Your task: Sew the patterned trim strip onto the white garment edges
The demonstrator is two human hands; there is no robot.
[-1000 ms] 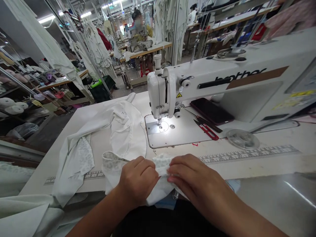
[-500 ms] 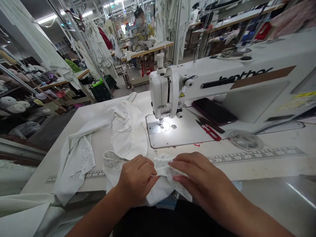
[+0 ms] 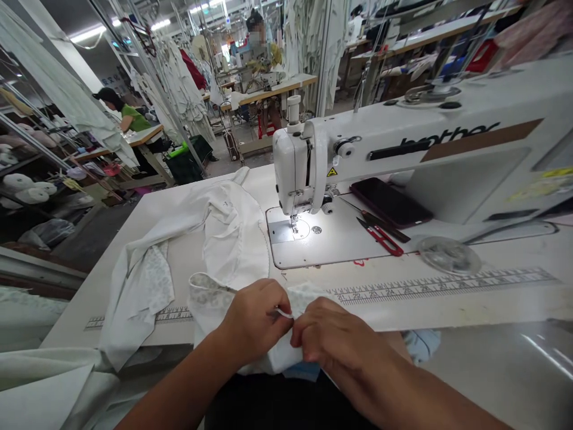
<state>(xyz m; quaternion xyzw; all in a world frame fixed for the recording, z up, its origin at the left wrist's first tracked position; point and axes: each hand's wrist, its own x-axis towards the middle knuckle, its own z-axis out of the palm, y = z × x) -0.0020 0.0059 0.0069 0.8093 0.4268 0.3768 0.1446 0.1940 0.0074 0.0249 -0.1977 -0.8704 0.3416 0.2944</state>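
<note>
Beside the right hand (image 3: 338,334) a passage runs along the ruler (image 3: 389,292) on the counter (image 3: 505,307), in front of the round clear case (image 3: 450,255). Red snips (image 3: 385,242) and a phone (image 3: 390,202) obstruct the space under the sewing machine's arm (image 3: 380,130); white cloth (image 3: 228,233) blocks the left.

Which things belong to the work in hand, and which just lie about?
Work in hand:
white cloth, held by left hand, touched by right hand
sewing machine, probably, being lit

Seemingly lying about:
phone
red-handled snips
clear round dish

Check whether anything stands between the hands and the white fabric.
Nothing visible does: the left hand pinches the white fabric and the right hand meets it. The red snips and dark phone lie forward and right, clear of both hands.
</note>
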